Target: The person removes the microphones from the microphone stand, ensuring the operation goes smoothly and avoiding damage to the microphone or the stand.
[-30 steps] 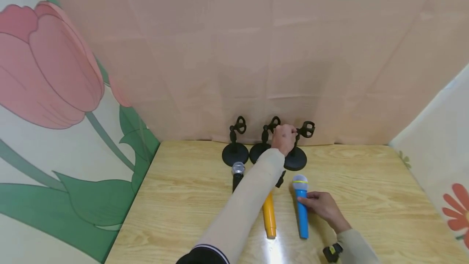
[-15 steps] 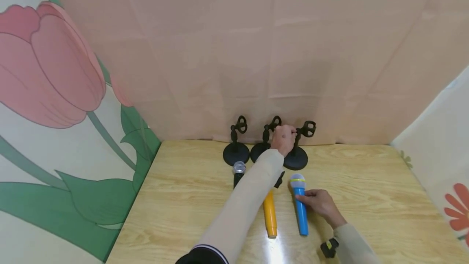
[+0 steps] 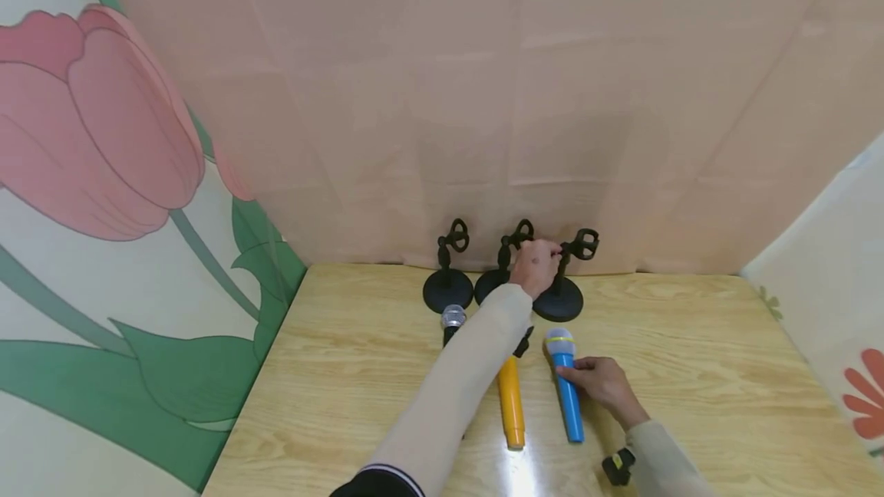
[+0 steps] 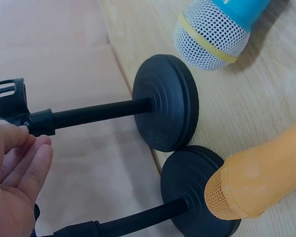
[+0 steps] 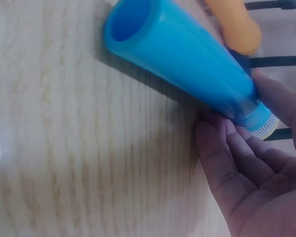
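Note:
My left hand [image 3: 536, 267] reaches to the rightmost black microphone stand [image 3: 558, 301]. In the left wrist view its thumb and fingers pinch the joint below the clip [image 4: 10, 96]; the stand's round base [image 4: 165, 103] is on the table. My right hand [image 3: 611, 388] holds a blue microphone [image 3: 569, 401] between thumb and fingers, near its white mesh head. The blue microphone's open, hollow end shows in the right wrist view. To its left lies an orange microphone [image 3: 511, 405], its head hidden from above by my left arm.
Two more black stands, the middle one [image 3: 489, 284] and the left one [image 3: 447, 291], line the back of the wooden table [image 3: 345, 374] before a pinkish cloth [image 3: 449, 98]. A black microphone [image 3: 453, 317] with a silver head lies partly under my left sleeve.
The blue microphone's head has shifted slightly left with my right hand, so it tilts more. My left hand stays at the stand. The whole view has drifted a little.

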Demonstrator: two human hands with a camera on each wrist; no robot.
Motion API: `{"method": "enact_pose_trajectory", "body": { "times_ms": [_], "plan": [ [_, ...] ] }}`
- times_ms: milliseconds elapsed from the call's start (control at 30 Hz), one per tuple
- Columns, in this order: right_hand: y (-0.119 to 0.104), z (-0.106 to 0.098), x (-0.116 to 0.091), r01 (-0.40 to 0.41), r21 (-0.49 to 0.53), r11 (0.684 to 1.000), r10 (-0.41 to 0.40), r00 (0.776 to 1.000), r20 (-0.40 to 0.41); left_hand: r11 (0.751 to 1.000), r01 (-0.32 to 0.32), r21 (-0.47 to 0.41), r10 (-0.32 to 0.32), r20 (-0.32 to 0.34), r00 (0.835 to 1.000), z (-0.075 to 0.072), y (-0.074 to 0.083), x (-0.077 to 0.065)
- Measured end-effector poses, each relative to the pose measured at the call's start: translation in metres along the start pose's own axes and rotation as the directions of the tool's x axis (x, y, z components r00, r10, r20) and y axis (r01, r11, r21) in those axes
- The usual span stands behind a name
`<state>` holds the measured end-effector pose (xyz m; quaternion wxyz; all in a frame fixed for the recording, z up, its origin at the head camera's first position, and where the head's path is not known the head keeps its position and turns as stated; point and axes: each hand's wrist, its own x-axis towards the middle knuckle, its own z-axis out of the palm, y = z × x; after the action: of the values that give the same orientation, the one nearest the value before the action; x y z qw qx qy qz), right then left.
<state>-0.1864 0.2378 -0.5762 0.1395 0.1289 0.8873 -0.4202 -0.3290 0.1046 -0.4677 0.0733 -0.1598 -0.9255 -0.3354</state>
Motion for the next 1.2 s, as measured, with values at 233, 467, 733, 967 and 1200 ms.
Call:
{"method": "enact_pose_trajectory", "body": {
  "times_ms": [233, 467, 733, 967, 1200],
  "plan": [
    [0.001, 0.002, 0.001, 0.029, -0.010, 1.000, -0.029, 1.000, -0.003, 0.999, -0.027, -0.031, 0.028, 0.043, 0.999, -0.004, -0.004, -0.006],
    [0.002, 0.001, 0.001, 0.020, -0.009, 1.000, -0.020, 1.000, 0.012, 0.994, -0.107, 0.020, 0.105, 0.072, 0.992, -0.015, -0.006, -0.015],
    [0.004, -0.001, 0.000, 0.046, -0.037, 0.998, -0.046, 0.999, 0.014, 0.984, -0.179, 0.020, 0.176, 0.106, 0.979, -0.021, -0.010, -0.031],
    [0.003, -0.013, -0.002, 0.042, -0.018, 0.999, -0.042, 0.998, 0.044, 0.988, -0.146, -0.045, 0.151, 0.130, 0.980, -0.032, -0.020, -0.057],
    [0.001, -0.030, -0.003, 0.142, -0.118, 0.983, -0.137, 0.989, 0.047, 0.991, -0.134, 0.000, 0.133, 0.137, 0.982, -0.049, -0.045, -0.080]
  ]
}}
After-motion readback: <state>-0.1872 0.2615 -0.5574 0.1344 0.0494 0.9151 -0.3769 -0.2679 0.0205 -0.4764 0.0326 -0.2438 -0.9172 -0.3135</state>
